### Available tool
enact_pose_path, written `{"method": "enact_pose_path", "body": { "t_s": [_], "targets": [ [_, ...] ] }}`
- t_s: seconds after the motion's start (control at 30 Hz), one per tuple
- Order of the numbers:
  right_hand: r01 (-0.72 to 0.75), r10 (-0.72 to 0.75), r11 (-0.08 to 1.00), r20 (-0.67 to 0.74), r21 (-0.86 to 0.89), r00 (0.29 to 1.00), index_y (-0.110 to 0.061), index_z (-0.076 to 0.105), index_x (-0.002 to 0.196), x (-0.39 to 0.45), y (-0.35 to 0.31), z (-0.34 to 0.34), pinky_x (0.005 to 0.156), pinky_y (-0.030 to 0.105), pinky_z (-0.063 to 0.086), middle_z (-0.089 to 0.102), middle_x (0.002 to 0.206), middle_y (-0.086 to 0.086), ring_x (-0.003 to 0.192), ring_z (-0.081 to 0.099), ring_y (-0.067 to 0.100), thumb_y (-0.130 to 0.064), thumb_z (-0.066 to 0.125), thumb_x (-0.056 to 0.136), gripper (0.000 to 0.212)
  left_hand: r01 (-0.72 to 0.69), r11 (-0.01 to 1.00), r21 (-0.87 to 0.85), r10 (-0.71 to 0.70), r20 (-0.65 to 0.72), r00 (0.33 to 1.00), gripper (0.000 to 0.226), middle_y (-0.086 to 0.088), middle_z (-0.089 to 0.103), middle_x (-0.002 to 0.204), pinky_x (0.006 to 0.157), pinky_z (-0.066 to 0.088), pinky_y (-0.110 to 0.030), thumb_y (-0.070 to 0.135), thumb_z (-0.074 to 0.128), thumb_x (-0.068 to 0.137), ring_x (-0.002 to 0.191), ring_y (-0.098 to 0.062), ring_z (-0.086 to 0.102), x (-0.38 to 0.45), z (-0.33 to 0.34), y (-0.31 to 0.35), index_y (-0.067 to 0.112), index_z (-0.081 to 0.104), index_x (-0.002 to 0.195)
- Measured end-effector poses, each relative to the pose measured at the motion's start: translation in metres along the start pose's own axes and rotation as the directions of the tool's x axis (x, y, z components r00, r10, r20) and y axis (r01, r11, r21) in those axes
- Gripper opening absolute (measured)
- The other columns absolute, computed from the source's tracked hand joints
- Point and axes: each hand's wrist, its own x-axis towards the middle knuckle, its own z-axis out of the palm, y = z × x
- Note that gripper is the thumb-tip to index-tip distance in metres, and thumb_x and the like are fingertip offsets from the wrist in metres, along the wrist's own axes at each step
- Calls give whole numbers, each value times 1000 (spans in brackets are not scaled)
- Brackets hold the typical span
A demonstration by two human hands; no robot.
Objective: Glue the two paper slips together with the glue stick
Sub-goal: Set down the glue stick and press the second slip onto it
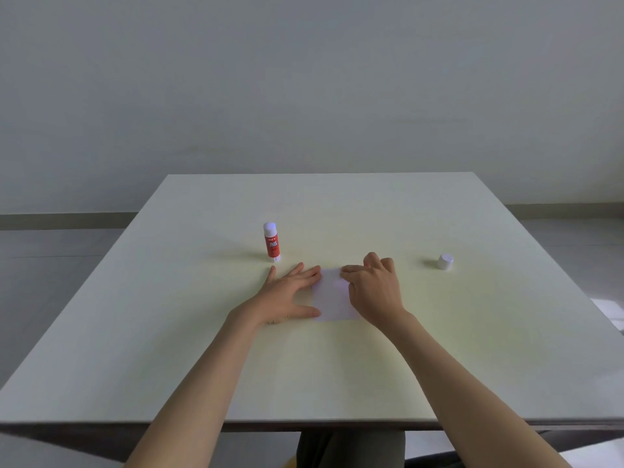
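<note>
White paper slips (332, 298) lie flat near the middle of the pale table (337, 373); I cannot tell where one slip ends and the other begins. My left hand (287, 293) rests flat with fingers spread, its fingertips and thumb on the paper's left edge. My right hand (373, 285) is curled, its index finger pressing on the paper's top right part. A red glue stick (272, 243) stands upright and uncapped just behind my left hand. Its white cap (445, 261) sits to the right of my right hand.
The table's far edge meets a plain grey wall. A white object (611, 310) shows past the table's right edge. The near table edge runs just above my lap.
</note>
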Motion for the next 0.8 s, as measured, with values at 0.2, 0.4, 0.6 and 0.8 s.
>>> {"method": "enact_pose_path", "body": {
  "t_s": [0.2,0.4,0.6,0.8],
  "targets": [
    [127,-130,991,-88,-44,988,-20,61,51,-28,-26,-7,59,30,18,60,52,-13,61,50,23,0,55,52,20,-2,1000,-24,2,-26,1000,77,21,14,156,117,-15,-46,40,64,83,145,0,-2,0,2,-3,29,24,147],
    [199,-196,980,-166,1,966,-25,73,65,-36,-46,0,55,25,35,69,65,-21,62,53,19,-4,44,65,36,0,1000,-17,0,-23,1000,76,22,13,156,117,-15,-46,45,62,84,145,0,-2,0,2,-1,29,24,147],
    [168,-167,986,-130,0,977,-25,70,64,-34,-34,1,55,28,36,70,68,-20,63,52,20,-1,61,58,26,7,1000,-10,-7,-19,1000,77,21,13,157,117,-15,-46,43,63,84,145,-1,-2,0,1,1,29,22,147],
    [29,-28,1000,-50,8,998,-20,72,75,-19,-2,3,65,31,33,73,77,-14,75,49,24,1,47,67,33,1,1000,-29,-1,-17,1000,77,20,12,157,117,-15,-45,35,65,83,145,-2,-2,-1,1,0,28,23,147]
  ]
}}
